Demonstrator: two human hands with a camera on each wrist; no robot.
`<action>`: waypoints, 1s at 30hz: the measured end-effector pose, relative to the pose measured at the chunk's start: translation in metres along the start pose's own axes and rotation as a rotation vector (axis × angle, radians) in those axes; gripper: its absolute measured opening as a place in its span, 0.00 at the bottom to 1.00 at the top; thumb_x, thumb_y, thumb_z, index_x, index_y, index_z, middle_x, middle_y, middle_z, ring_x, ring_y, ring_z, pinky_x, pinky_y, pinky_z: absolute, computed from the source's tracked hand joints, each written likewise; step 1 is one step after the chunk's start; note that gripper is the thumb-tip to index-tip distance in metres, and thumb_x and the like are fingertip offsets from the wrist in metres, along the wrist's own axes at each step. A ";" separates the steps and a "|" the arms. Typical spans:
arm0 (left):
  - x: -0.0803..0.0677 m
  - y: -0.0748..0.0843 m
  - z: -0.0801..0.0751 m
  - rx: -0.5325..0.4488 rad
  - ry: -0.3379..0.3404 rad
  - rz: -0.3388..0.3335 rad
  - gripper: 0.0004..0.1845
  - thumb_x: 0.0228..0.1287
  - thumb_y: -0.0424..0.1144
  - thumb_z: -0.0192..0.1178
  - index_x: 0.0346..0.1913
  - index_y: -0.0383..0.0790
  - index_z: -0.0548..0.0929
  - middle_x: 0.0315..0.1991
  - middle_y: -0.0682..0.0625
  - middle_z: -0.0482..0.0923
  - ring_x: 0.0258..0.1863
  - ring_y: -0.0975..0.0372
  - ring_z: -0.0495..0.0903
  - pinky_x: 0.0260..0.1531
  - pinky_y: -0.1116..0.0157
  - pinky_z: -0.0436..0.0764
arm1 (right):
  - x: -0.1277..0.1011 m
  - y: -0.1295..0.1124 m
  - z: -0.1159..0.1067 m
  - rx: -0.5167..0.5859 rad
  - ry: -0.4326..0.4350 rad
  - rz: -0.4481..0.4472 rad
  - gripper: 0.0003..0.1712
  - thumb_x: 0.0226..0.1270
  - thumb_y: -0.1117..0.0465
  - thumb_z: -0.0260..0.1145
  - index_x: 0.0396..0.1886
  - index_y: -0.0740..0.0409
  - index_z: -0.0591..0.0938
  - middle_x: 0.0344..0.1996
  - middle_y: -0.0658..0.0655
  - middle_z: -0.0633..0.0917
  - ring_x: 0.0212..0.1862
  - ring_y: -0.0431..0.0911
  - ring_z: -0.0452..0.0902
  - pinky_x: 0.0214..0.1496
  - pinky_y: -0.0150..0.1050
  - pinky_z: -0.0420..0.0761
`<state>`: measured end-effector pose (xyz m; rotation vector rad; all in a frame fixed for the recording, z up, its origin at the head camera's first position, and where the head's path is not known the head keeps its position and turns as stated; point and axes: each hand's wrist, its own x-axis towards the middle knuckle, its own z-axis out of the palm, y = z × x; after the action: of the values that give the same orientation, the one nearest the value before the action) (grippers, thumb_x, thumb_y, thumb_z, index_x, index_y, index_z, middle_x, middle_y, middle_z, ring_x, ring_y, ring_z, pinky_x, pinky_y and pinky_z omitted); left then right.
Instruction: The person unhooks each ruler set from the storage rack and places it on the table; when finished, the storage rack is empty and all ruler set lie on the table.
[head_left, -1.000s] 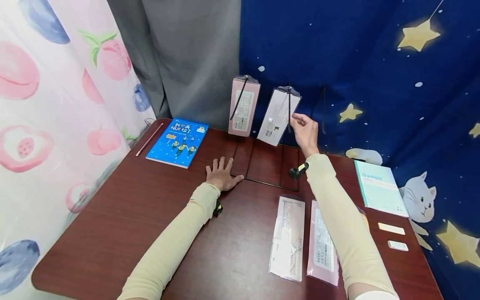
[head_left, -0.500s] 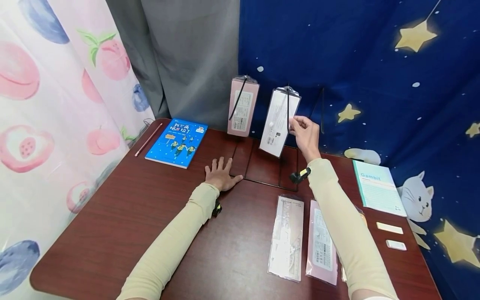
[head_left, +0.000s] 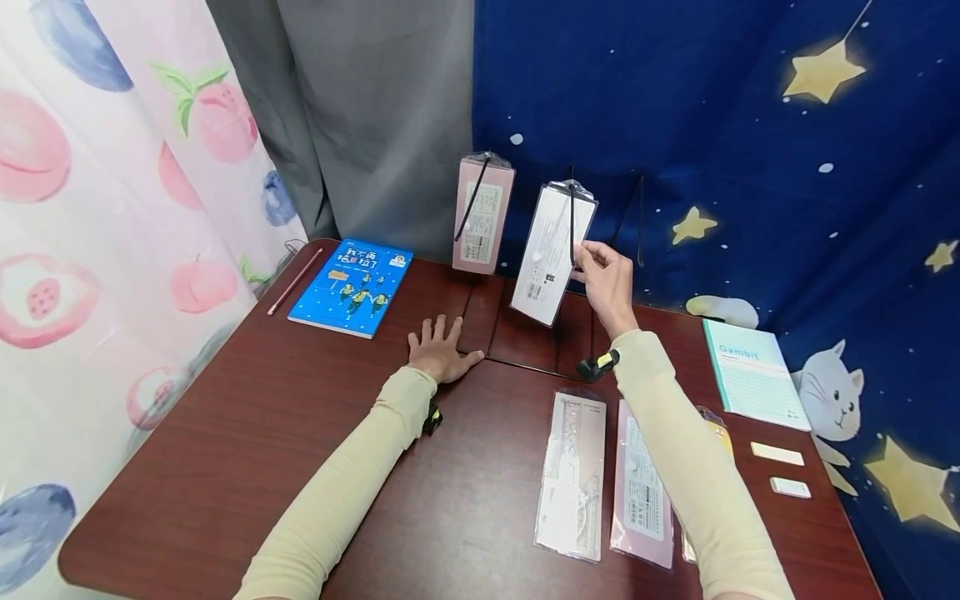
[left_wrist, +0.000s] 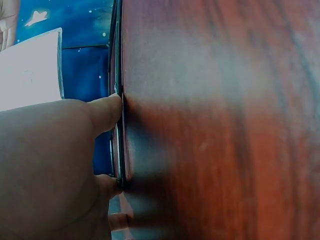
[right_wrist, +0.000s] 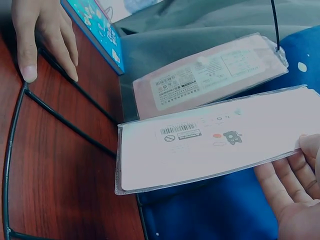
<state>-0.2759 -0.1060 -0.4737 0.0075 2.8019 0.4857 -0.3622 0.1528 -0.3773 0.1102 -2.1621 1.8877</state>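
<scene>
Pinching the hanging white packet [head_left: 552, 254] by its right edge, right hand [head_left: 606, 279]; left hand [head_left: 441, 350] flat, fingers spread, on the bench [head_left: 247, 417] at centre frame.

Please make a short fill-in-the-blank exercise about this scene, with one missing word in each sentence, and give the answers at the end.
1. The right hand holds the white packet that hangs on a black ____.
2. The left hand lies flat on the ____ table.
3. Beside the white packet hangs a ____ packet.
4. The blue book lies to the ____ of the left hand.

Missing words: hook; wooden; pink; left
</scene>
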 end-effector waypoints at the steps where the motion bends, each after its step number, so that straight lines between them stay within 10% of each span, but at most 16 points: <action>1: 0.000 0.000 0.000 0.000 0.000 0.001 0.46 0.77 0.67 0.45 0.86 0.49 0.44 0.86 0.39 0.38 0.85 0.41 0.37 0.81 0.38 0.42 | -0.001 0.000 0.000 -0.009 -0.001 -0.002 0.17 0.75 0.59 0.68 0.53 0.69 0.86 0.33 0.48 0.88 0.33 0.35 0.87 0.43 0.31 0.88; 30: 0.001 0.000 0.001 -0.006 -0.004 0.004 0.46 0.76 0.68 0.45 0.86 0.48 0.44 0.86 0.39 0.37 0.85 0.40 0.37 0.80 0.37 0.41 | -0.047 -0.003 -0.009 -0.002 -0.013 0.002 0.19 0.73 0.56 0.70 0.51 0.68 0.86 0.40 0.55 0.89 0.36 0.35 0.89 0.45 0.34 0.89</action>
<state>-0.2764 -0.1061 -0.4746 0.0133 2.7970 0.4941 -0.3147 0.1557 -0.3854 0.1197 -2.1735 1.8906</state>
